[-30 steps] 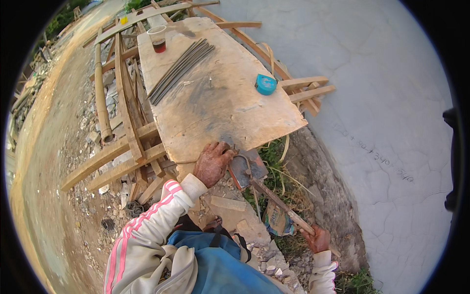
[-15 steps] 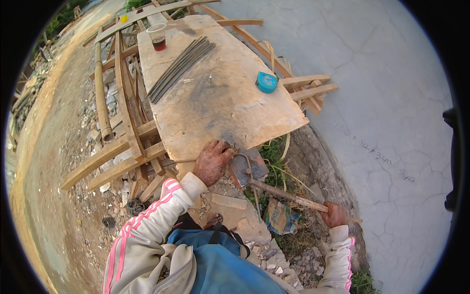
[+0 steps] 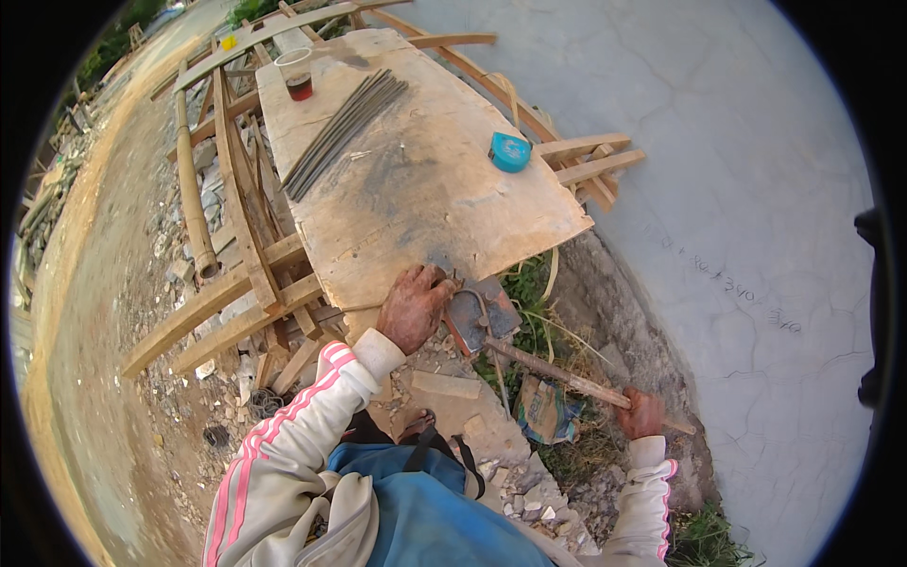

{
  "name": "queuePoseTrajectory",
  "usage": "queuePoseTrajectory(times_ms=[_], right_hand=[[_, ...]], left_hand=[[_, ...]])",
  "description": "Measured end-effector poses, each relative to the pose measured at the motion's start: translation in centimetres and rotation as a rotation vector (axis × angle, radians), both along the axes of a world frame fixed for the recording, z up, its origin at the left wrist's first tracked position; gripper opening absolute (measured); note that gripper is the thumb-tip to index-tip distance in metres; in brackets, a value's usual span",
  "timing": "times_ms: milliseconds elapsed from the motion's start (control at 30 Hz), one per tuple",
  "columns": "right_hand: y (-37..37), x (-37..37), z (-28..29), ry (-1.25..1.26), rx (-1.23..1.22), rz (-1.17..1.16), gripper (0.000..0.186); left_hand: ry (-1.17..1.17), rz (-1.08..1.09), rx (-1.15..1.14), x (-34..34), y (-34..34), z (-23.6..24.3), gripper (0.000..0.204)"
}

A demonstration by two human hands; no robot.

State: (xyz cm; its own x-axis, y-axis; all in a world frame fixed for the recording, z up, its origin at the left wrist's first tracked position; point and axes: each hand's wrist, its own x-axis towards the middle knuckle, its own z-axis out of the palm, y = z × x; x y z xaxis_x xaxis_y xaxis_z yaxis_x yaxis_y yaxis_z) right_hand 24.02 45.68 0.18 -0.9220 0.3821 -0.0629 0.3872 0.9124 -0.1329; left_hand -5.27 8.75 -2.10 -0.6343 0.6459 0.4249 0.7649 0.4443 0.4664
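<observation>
My left hand is at the near edge of a worn wooden board, its fingers closed over a thin metal rod. Past my fingertips the rod curves round and points down toward the ground. My right hand, to the lower right, is wrapped round a long brown bar. The bar's far end meets the bent part of the rod, beside a dark grey plate at the board's corner. My fingers hide part of the rod.
On the board lie a bundle of thin metal rods, a teal tape measure and a clear cup with dark red liquid. Timber beams stick out beneath. A cracked grey concrete surface is at right; rubble and a crumpled bag lie below.
The view has shifted slightly. Both hands keep nearly the same places and grips, and the bar has hardly moved against the bent rod.
</observation>
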Motion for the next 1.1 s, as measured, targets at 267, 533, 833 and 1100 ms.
queuePoseTrajectory(times_ms=[267, 533, 833, 1100], right_hand=[[-1.5, 0.5, 1.5, -0.019, 0.115, -0.093, 0.024], [-10.3, 5.4, 1.3, 0.054, 0.141, -0.297, 0.019], [-25.9, 8.9, 2.7, 0.109, 0.019, -0.538, 0.043], [-24.6, 9.0, 3.6, 0.074, -0.166, -0.478, 0.062]], left_hand=[[0.044, -0.002, 0.042, -0.3, -0.1, -0.7, 0.026], [0.072, 0.004, 0.072, -0.5, 0.0, -0.8, 0.026], [0.019, -0.036, 0.106, -1.1, 0.2, -1.1, 0.025], [0.021, -0.247, 0.064, -4.2, -1.0, -1.0, 0.021]])
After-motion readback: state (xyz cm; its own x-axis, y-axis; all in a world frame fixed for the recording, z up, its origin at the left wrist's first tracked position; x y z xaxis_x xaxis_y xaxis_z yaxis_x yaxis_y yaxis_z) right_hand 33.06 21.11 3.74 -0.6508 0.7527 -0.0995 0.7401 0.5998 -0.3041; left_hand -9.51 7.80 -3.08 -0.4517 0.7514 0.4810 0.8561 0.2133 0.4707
